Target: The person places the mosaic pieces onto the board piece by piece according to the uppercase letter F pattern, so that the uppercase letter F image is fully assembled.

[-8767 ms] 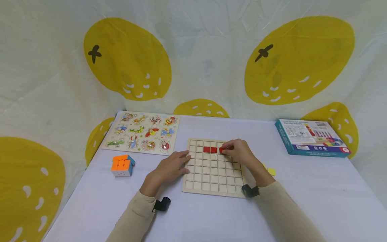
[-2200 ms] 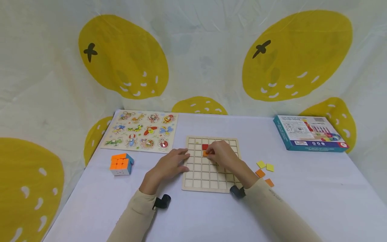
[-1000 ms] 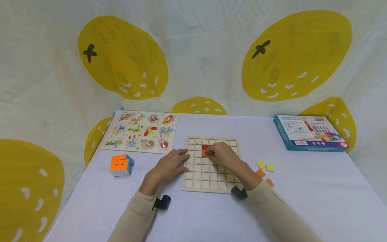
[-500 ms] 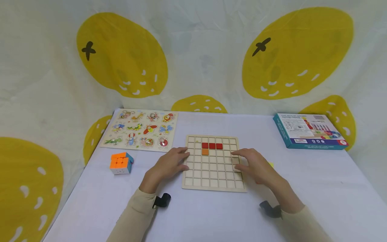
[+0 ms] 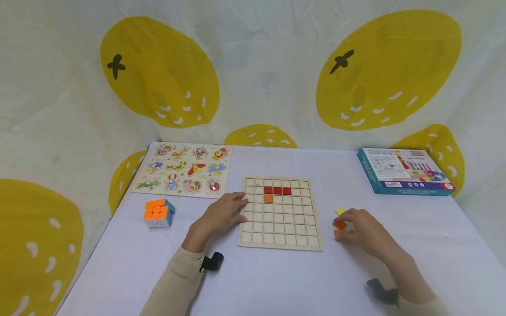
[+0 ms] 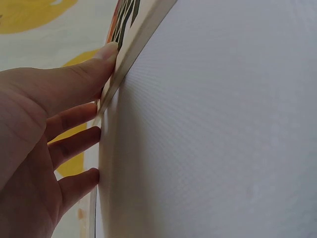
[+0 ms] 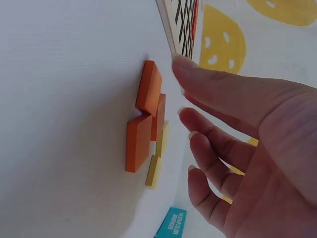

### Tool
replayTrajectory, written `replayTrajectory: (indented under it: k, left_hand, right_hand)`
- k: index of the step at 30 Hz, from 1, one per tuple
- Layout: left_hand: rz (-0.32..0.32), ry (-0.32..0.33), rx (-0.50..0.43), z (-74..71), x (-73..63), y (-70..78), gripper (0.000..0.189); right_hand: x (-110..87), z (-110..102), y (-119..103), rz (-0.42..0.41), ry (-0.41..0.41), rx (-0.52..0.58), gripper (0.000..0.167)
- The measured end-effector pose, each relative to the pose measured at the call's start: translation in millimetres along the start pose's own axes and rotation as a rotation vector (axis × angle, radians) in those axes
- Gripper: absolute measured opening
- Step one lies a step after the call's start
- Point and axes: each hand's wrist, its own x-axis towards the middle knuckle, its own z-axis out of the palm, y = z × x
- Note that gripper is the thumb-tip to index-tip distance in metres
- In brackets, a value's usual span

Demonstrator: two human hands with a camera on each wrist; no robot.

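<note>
A wooden grid board [image 5: 279,228] lies mid-table, bearing a row of 3 red tiles [image 5: 278,191]. One orange tile [image 5: 268,198] sits directly below the leftmost red one. My left hand [image 5: 219,217] rests its fingertips and thumb along the board's left edge; its fingers [image 6: 74,144] look loosely extended in the left wrist view. To the right of the board, my right hand [image 5: 365,230] is over loose orange tiles [image 7: 138,141], thumb and fingers apart with nothing pinched between them. Beside those lie 2 yellow tiles [image 7: 154,171], one hidden by the hand in the head view.
An insect-picture puzzle board [image 5: 183,169] lies at the back left. In front of it stands an orange-topped puzzle cube [image 5: 157,213], its top layer twisted. A flat teal toy box [image 5: 407,171] lies at the back right. A fruit-patterned cloth hangs behind the table.
Since the first frame, the third red tile and an orange tile have been set in the grid. The right hand let go of the orange tile and moved right; the left hand stayed put.
</note>
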Motion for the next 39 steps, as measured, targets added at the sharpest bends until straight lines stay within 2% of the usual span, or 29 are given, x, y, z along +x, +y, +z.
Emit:
replayTrajectory:
  k: [6, 13, 26, 31, 39]
  left_hand:
    - [-0.008, 0.005, -0.003, 0.4, -0.3, -0.1, 0.061]
    - [-0.018, -0.006, -0.007, 0.7, -0.7, 0.1, 0.062]
    - [-0.01, -0.002, -0.011, -0.4, -1.5, 0.6, 0.061]
    - [-0.013, -0.005, -0.009, -0.8, -1.5, 0.7, 0.061]
    - [-0.012, 0.003, -0.01, 0.4, -1.9, 0.3, 0.062]
  right_hand:
    - [-0.9, 7.6, 8.4, 0.004, -0.038, -0.021, 0.026]
    - [-0.5, 11.1, 3.3, -0.005, -0.003, -0.061, 0.02]
    - [-2.3, 10.2, -5.0, 0.017, 0.021, -0.1, 0.021]
    - [-2.2, 13.8, -6.0, 0.012, 0.04, -0.077, 0.02]
    - [-2.0, 14.4, -14.6, 0.016, 0.025, 0.011, 0.015]
